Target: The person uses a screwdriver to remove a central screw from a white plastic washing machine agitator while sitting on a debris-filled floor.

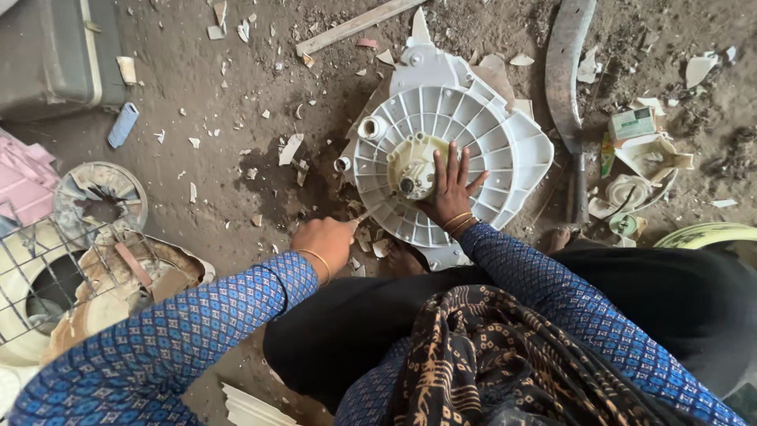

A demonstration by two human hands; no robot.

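Note:
A white round ribbed plastic tub [505, 138] lies upside down on the dirt floor, with a cream hub [414, 162] at its centre. My right hand [451, 188] rests flat on the ribs beside the hub, fingers spread. My left hand [323, 241] is closed around a thin tool [361, 217] whose tip touches the tub's near-left rim. Both wrists carry gold bangles, and both sleeves are blue patterned.
Broken plastic shards litter the floor. A dark grey case [55, 55] and a blue cylinder [123, 125] lie at the top left. A wire rack [47, 260] over rusty round parts is at the left. A long metal blade [564, 71] and cartons [635, 125] lie at the right.

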